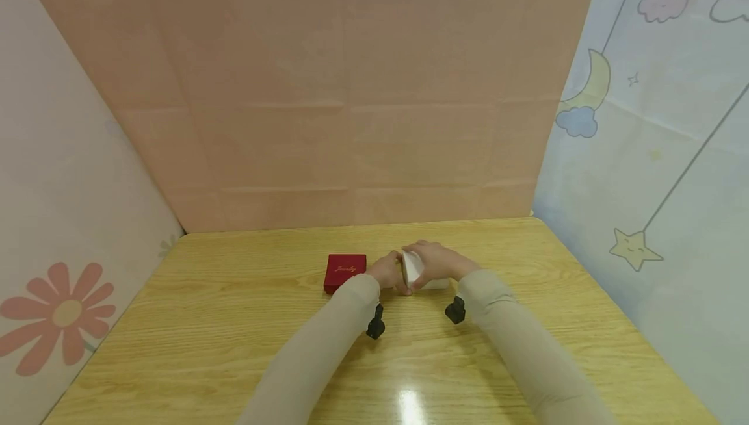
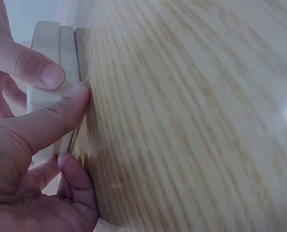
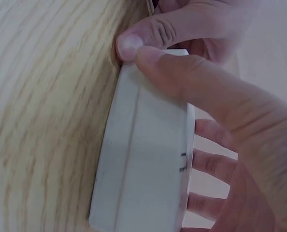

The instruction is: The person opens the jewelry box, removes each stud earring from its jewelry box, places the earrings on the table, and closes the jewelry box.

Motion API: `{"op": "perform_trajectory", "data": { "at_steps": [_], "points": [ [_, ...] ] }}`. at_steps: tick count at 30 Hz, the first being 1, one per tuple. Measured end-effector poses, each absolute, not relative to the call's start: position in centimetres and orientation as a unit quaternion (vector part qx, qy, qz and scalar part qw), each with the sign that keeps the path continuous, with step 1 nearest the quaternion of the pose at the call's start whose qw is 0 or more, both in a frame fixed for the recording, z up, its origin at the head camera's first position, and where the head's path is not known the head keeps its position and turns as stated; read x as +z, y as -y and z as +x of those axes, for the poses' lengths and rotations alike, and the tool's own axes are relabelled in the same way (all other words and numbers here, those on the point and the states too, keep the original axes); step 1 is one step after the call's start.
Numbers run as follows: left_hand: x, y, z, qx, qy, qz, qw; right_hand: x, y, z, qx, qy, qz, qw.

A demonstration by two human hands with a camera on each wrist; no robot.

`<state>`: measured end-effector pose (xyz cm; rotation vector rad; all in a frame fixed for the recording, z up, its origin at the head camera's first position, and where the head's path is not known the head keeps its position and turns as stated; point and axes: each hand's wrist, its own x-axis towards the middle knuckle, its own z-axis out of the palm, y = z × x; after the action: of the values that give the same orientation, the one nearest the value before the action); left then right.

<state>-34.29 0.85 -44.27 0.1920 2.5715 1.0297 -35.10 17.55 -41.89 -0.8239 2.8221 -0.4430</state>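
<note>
Both hands are at a small white box (image 1: pixel 413 268) on the wooden table. With thumb and fingers, my left hand (image 1: pixel 386 271) grips the box's left end low down, its thumb close to the tabletop. My right hand (image 1: pixel 439 261) holds the box from above, thumb on the near side and fingers spread along the far side. In the right wrist view a seam runs lengthwise along the white box (image 3: pixel 146 145), and the two thumb tips meet at one end. Part of a dark printed mark shows at its edge.
A red box (image 1: pixel 345 270) with gold lettering lies just left of my left hand. The wooden table (image 1: pixel 246 321) meets a pinkish-brown cloth backdrop (image 1: pixel 345 119) behind, with printed sheets at both sides. Black wrist mounts (image 1: pixel 376 322) hang under the sleeves.
</note>
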Motion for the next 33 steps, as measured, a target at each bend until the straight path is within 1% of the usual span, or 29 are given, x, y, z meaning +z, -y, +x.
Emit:
{"op": "perform_trajectory", "data": {
  "at_steps": [9, 15, 18, 33],
  "points": [
    [-44.1, -1.0, -34.1, 0.359, -0.913, 0.063, 0.181, -41.9, -17.5, -34.9, -0.146, -0.946, -0.279, 0.081],
    [-43.7, -1.1, -34.1, 0.354, -0.916, 0.073, 0.174, -41.9, -17.9, -35.1, -0.153, -0.945, -0.282, 0.069],
    [-43.8, -1.4, -34.5, 0.354, -0.915, 0.081, 0.173, -42.0, -18.2, -35.5, -0.153, -0.947, -0.274, 0.071],
    [-43.7, -1.5, -34.2, 0.342, -0.92, 0.088, 0.168, -42.4, -18.6, -35.3, -0.173, -0.944, -0.273, 0.072]
  ]
}}
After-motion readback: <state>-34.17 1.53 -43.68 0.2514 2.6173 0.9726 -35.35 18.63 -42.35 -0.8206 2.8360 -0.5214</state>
